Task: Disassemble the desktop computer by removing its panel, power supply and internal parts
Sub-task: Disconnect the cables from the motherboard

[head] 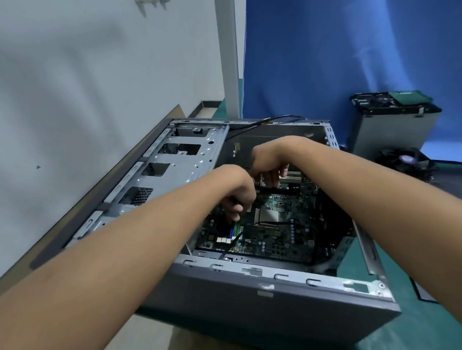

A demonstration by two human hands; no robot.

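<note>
Our left hand [237, 194] is down inside the computer case [271, 300]. Its fingers [234, 209] are curled tight at the left side of the circuit board [277, 232], with something thin and dark among them. Whether that is a cable end or a tool, we cannot tell. Our right hand [269, 163] reaches further in, with its fingers [272, 180] bent down onto the board beside the pale slots [294, 175]. What it grips, if anything, is hidden under the knuckles.

The case lies on its side on the green table [430, 335], with the panel off and the board not yet out. The step in hand looks like freeing something from the board, a plug or a fastening. To do it well, we should pull straight up from the socket rather than at an angle. We should grip the plug body and not its wires, and steady the board with the other hand so it does not flex.

A black cable [238, 235] crosses the board's near corner, and we should lift it clear before anything slides out. The metal drive cage [182, 169] to the left has sharp edges near our forearm, so we should keep the wrist low and slow.

The power supply [393, 129] stands well apart at the back right, with a cooling fan [403, 158] just in front of it.
</note>
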